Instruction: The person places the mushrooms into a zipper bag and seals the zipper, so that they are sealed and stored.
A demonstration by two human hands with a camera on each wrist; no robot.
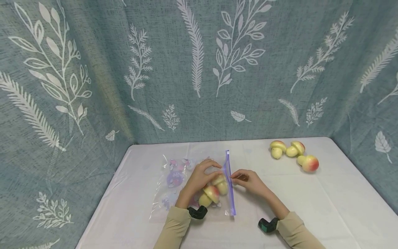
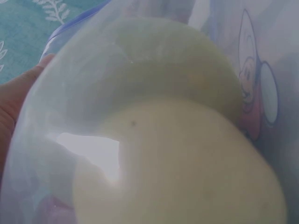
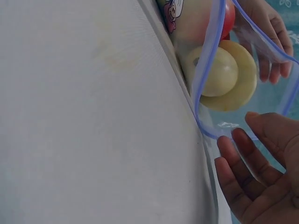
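The zip bag (image 1: 192, 180), cartoon-printed with no legible writing, is gripped by the left hand (image 1: 199, 180); its purple zip strip (image 1: 230, 186) is pinched by the right hand (image 1: 250, 181). Toy mushrooms (image 1: 214, 192) are seen inside.

2 beige long sleeves (image 1: 174, 228), black wrist camera (image 1: 197, 212), black-and-green wrist camera (image 1: 268, 224)

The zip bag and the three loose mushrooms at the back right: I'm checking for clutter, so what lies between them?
Nothing: the head view shows only bare white tablecloth between the zip bag and the three loose mushrooms.
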